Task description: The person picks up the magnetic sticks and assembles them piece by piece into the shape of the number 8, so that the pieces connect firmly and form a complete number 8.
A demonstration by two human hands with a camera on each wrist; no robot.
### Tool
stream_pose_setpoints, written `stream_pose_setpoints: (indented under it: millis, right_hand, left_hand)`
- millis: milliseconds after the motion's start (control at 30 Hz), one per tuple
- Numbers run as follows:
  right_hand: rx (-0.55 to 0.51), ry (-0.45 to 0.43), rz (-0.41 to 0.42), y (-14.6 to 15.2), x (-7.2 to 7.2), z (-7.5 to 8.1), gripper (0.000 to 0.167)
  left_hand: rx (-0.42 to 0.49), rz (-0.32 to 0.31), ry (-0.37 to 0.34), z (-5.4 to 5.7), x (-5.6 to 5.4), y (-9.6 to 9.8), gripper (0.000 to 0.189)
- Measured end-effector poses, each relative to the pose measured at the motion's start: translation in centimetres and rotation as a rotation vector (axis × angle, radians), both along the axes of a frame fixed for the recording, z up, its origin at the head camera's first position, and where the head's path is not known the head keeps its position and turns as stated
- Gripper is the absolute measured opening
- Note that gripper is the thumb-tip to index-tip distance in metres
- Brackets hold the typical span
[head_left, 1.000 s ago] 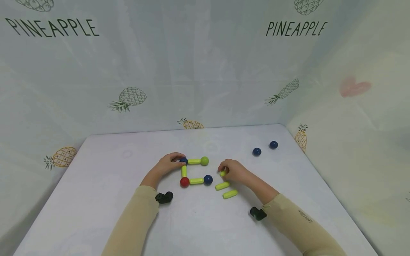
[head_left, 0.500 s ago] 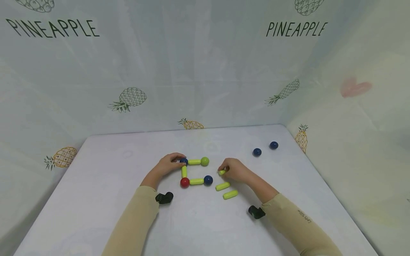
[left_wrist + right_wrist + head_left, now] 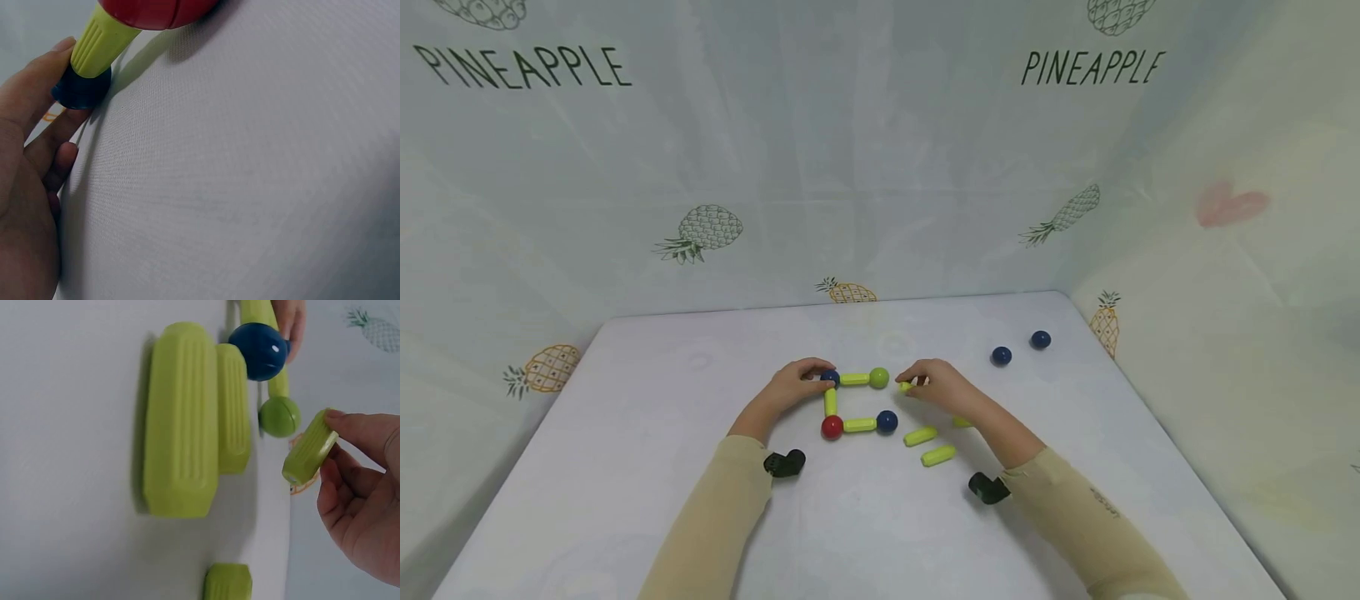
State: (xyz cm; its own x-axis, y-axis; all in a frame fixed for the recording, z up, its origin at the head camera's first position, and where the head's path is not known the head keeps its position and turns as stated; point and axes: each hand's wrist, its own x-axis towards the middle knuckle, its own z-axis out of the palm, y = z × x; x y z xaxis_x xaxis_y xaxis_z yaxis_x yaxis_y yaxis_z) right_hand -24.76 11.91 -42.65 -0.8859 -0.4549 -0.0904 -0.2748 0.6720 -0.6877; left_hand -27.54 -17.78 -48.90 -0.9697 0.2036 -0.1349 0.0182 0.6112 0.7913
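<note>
My left hand (image 3: pixel 793 385) holds a blue ball (image 3: pixel 82 90) between thumb and fingers at one corner of a toy frame of balls and rods. One yellow-green rod (image 3: pixel 854 379) runs from it to a green ball (image 3: pixel 879 378). Another rod (image 3: pixel 103 44) joins it to a red ball (image 3: pixel 832 427), from which a further rod (image 3: pixel 860 425) reaches a second blue ball (image 3: pixel 887 422). My right hand (image 3: pixel 942 385) pinches a loose yellow-green building rod (image 3: pixel 309 447) by one end, off the table, just right of the green ball and apart from it.
Two loose rods lie in front of the right hand, a nearer rod (image 3: pixel 938 456) and a farther rod (image 3: pixel 921 436). A third rod (image 3: pixel 961 422) is partly covered by the right wrist. Two blue balls, one of them this ball (image 3: pixel 1002 356), sit at the back right of the white table (image 3: pixel 647 500).
My right hand has moved left and away from me with the pinched rod, closer to the green ball. A rod near its wrist has come into sight. The left hand stays put.
</note>
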Motion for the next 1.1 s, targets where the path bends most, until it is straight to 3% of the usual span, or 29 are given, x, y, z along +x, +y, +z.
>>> stream_pose_setpoints:
  millis: [367,800,1100]
  right_hand:
    - [-0.049,-0.031,-0.044,-1.8,-0.4,0.2,0.026]
    - [-0.211,-0.152,-0.150,-3.6,-1.0,-1.0,0.021]
    - [-0.284,-0.162,-0.224,-4.2,-1.2,-1.9,0.019]
  left_hand:
    - [0.011,-0.011,0.005,0.2,0.1,0.2,0.036]
    - [0.025,-0.011,0.006,0.1,0.1,0.1,0.036]
    - [0.015,-0.004,0.003,0.2,0.1,0.1,0.036]
